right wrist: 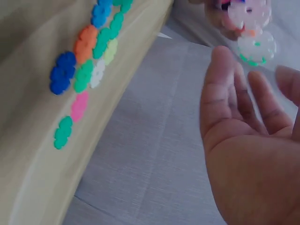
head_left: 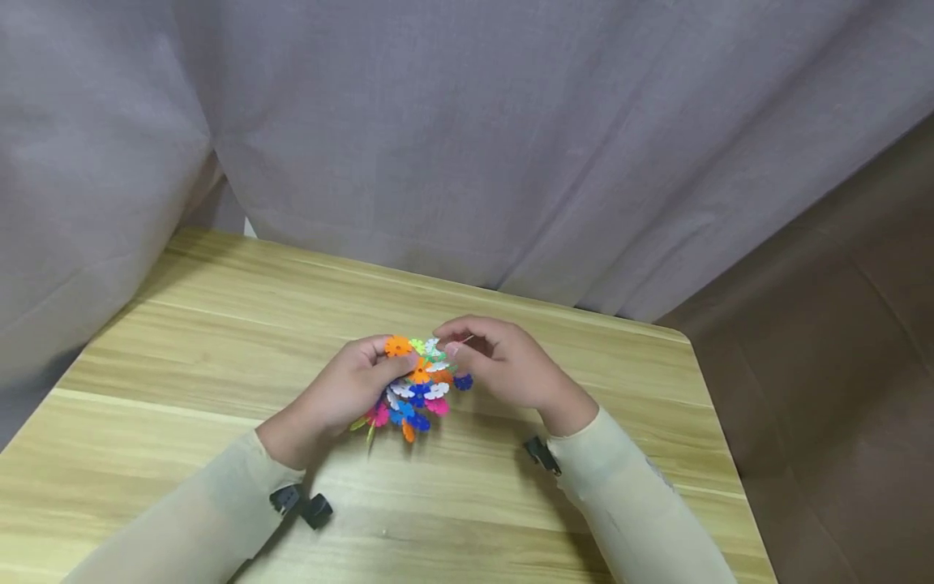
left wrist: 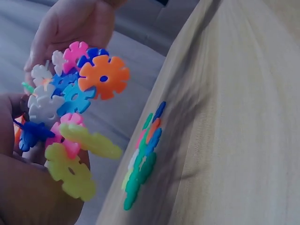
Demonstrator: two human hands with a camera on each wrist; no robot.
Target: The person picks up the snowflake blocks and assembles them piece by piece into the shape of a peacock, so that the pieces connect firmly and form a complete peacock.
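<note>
A cluster of colourful flower-shaped plastic discs (head_left: 417,384) is held a little above the wooden table (head_left: 219,341) between both hands. My left hand (head_left: 390,365) grips its left side, thumb by an orange disc (head_left: 397,346). My right hand (head_left: 448,347) pinches a white-and-green disc (right wrist: 256,47) at the cluster's top right with curled fingers. The left wrist view shows the cluster (left wrist: 70,108) close up, with the right hand (left wrist: 70,28) behind it. In the right wrist view my right hand's fingers (right wrist: 243,117) reach up toward the cluster (right wrist: 246,16).
Several loose discs (left wrist: 143,159) lie in a row on the table under the hands, also visible as loose discs (right wrist: 89,61) in the right wrist view. A grey curtain (head_left: 467,122) hangs behind the table. The table's right edge (head_left: 718,422) borders brown floor.
</note>
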